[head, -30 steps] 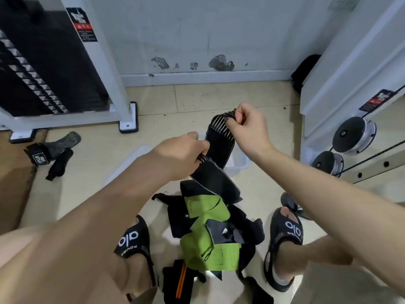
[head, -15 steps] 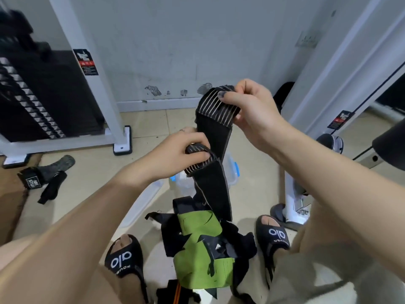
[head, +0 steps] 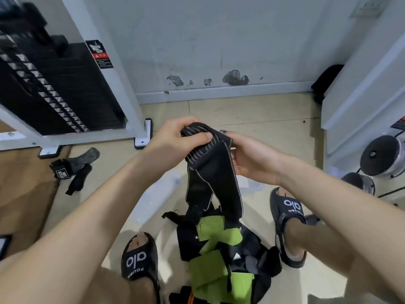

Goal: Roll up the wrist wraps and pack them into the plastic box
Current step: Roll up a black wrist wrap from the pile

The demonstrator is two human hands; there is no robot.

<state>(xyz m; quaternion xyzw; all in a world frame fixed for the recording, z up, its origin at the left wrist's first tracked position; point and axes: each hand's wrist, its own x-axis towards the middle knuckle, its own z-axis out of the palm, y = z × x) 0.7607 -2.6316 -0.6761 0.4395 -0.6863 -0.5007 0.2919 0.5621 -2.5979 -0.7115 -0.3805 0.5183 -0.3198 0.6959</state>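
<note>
Bringing both hands back together at chest height, I now have the striped end of the black wrist wrap [head: 210, 163] folded over, where half a sec ago my right hand held that end up high and apart from the left. My left hand [head: 175, 137] curls over the top, thumb and fingers pinching the striped end; my right hand [head: 252, 156] cups the wrap from the side, fingers curled behind it (can't tell exactly how the fingertips sit, the fabric hides them). I read that as the first turn of the roll starting, so the task is early: the long tail hangs down to the pile of wraps [head: 221, 249], green and black, on the floor between my sandals, w/ none of them rolled. The plastic box [head: 249, 183] shows only as a pale blur on the floor under my right wrist, its lid [head: 157, 194] lying beside it to the left. Room-wise: weight rack foot [head: 143, 137] is ahead on the left, white frame [head: 361, 110] and round weights [head: 383, 156] close on the right, wall in front. Floor btw my feet is the free space, and the tail may snag the pile as I roll.
</note>
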